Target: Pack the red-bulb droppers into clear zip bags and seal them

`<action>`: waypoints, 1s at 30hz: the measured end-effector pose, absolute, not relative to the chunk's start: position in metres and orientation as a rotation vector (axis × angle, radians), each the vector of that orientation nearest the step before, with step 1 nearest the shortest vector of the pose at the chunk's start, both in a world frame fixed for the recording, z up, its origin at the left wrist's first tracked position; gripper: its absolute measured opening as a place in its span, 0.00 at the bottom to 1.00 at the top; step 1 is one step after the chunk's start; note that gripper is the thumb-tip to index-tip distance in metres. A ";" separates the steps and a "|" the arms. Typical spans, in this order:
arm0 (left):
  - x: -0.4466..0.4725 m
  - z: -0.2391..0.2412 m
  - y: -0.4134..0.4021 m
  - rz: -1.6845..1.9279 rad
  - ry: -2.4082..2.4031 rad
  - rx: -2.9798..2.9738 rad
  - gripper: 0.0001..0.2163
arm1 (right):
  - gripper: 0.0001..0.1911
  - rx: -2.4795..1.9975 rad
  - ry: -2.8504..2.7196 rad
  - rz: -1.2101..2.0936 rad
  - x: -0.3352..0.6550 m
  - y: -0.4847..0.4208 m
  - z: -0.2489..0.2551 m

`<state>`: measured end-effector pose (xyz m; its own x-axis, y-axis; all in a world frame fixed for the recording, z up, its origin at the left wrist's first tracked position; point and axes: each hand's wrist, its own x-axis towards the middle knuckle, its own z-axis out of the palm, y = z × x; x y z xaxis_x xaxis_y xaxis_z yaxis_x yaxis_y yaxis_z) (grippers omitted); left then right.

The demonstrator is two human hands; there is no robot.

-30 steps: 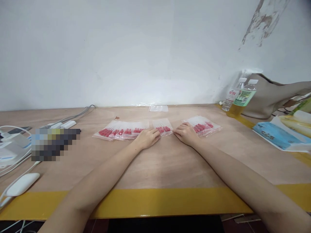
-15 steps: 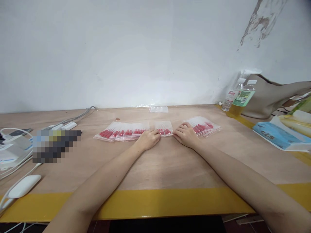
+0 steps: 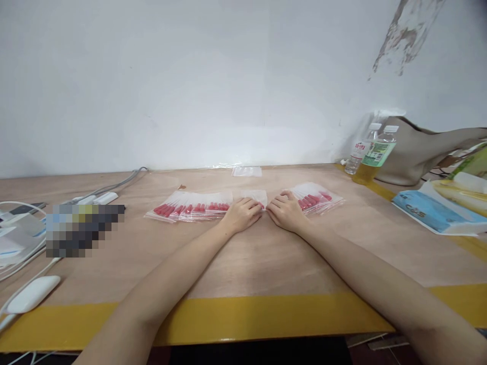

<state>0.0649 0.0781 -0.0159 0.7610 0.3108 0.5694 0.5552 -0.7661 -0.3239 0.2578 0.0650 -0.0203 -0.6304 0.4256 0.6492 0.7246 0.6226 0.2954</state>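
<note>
A small clear zip bag [image 3: 254, 194] with red pieces inside lies flat in the middle of the table. My left hand [image 3: 243, 214] covers most of its lower part, fingers curled and pressed together along the near edge. At the bag's lower right corner, my right hand [image 3: 285, 212] has its fingers bent and closed on the corner. The thumbs' grip is partly hidden. A fanned row of similar filled bags [image 3: 190, 205] spreads left of my left hand. Another fanned pile of filled bags [image 3: 317, 196] lies just beyond and right of my right hand.
Flat clear bags [image 3: 247, 172] lie by the wall. To the right stand two bottles [image 3: 376, 152], a grey-brown bag [image 3: 407, 152] and a blue tissue pack [image 3: 426, 210]. Chargers, cables and a white mouse [image 3: 34, 294] occupy the left. Yellow tape [image 3: 243, 319] lines the front edge.
My left hand has slid right along the near edge of the middle bag, covering its red pieces and coming close to my right hand. My right hand stays at the corner.
</note>
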 end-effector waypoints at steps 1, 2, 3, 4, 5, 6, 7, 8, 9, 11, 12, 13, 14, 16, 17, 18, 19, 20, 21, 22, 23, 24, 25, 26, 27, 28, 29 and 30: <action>0.068 -0.017 0.080 -0.668 -0.645 -2.464 0.07 | 0.13 -0.914 -2.308 -0.744 0.256 0.065 -0.021; 0.071 -0.017 0.081 -0.656 -0.638 -2.456 0.07 | 0.13 -0.929 -2.300 -0.745 0.255 0.065 -0.022; 0.073 -0.018 0.082 -0.644 -0.629 -2.450 0.08 | 0.13 -0.944 -2.293 -0.748 0.254 0.064 -0.023; 0.075 -0.018 0.083 -0.631 -0.619 -2.443 0.08 | 0.13 -0.956 -2.290 -0.751 0.254 0.064 -0.024; 0.077 -0.018 0.083 -0.619 -0.608 -2.435 0.09 | 0.13 -0.963 -2.290 -0.753 0.254 0.064 -0.024; 0.077 -0.018 0.083 -0.607 -0.596 -2.427 0.10 | 0.13 -0.966 -2.293 -0.754 0.254 0.064 -0.024; 0.078 -0.017 0.084 -0.595 -0.581 -2.421 0.10 | 0.13 -0.965 -2.296 -0.753 0.254 0.063 -0.023; 0.078 -0.016 0.083 -0.585 -0.567 -2.415 0.10 | 0.13 -0.962 -2.298 -0.752 0.255 0.063 -0.023; 0.078 -0.015 0.083 -0.577 -0.552 -2.411 0.11 | 0.13 -0.958 -2.299 -0.752 0.255 0.062 -0.022; 0.079 -0.014 0.083 -0.565 -0.525 -2.405 0.11 | 0.13 -0.955 -2.296 -0.758 0.255 0.061 -0.021; 0.079 -0.013 0.083 -0.562 -0.514 -2.403 0.11 | 0.13 -0.954 -2.295 -0.762 0.255 0.061 -0.021; 0.079 -0.013 0.084 -0.561 -0.504 -2.401 0.11 | 0.13 -0.953 -2.293 -0.769 0.255 0.060 -0.020; 0.079 -0.013 0.084 -0.562 -0.495 -2.399 0.11 | 0.13 -0.951 -2.292 -0.776 0.255 0.060 -0.020; 0.078 -0.013 0.084 -0.571 -0.484 -2.394 0.11 | 0.13 -0.952 -2.290 -0.785 0.255 0.059 -0.020; 0.078 -0.013 0.084 -0.579 -0.481 -2.390 0.11 | 0.13 -0.954 -2.287 -0.786 0.256 0.058 -0.020; 0.077 -0.013 0.084 -0.590 -0.481 -2.384 0.11 | 0.12 -0.960 -2.281 -0.784 0.257 0.058 -0.020; 0.075 -0.013 0.084 -0.601 -0.483 -2.378 0.11 | 0.12 -0.967 -2.274 -0.781 0.258 0.058 -0.020; 0.074 -0.013 0.084 -0.613 -0.487 -2.371 0.11 | 0.11 -0.974 -2.266 -0.778 0.260 0.058 -0.020; 0.073 -0.013 0.084 -0.623 -0.489 -2.366 0.11 | 0.11 -0.978 -2.258 -0.778 0.261 0.058 -0.020; 0.071 -0.013 0.084 -0.631 -0.490 -2.362 0.12 | 0.11 -0.980 -2.250 -0.780 0.263 0.058 -0.020; 0.070 -0.013 0.084 -0.637 -0.489 -2.359 0.12 | 0.10 -0.978 -2.246 -0.785 0.264 0.058 -0.020; 0.070 -0.013 0.084 -0.641 -0.488 -2.357 0.13 | 0.10 -0.976 -2.243 -0.791 0.264 0.059 -0.021; 0.070 -0.013 0.084 -0.645 -0.486 -2.356 0.13 | 0.10 -0.972 -2.242 -0.797 0.265 0.059 -0.021; 0.070 -0.013 0.084 -0.649 -0.485 -2.355 0.13 | 0.09 -0.969 -2.241 -0.800 0.264 0.059 -0.021; 0.069 -0.012 0.083 -0.653 -0.486 -2.354 0.13 | 0.09 -0.967 -2.242 -0.802 0.264 0.059 -0.021; 0.069 -0.012 0.083 -0.657 -0.487 -2.354 0.13 | 0.09 -0.965 -2.242 -0.802 0.264 0.059 -0.021; 0.069 -0.012 0.083 -0.660 -0.488 -2.355 0.13 | 0.09 -0.961 -2.242 -0.801 0.264 0.060 -0.020; 0.068 -0.011 0.082 -0.663 -0.489 -2.356 0.13 | 0.09 -0.957 -2.242 -0.800 0.264 0.060 -0.020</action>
<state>0.0684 0.0824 -0.0114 0.8039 0.1731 0.5690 0.4927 -0.7297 -0.4742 0.2641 0.0595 -0.0196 -0.5828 0.4291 0.6900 0.7690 0.5656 0.2978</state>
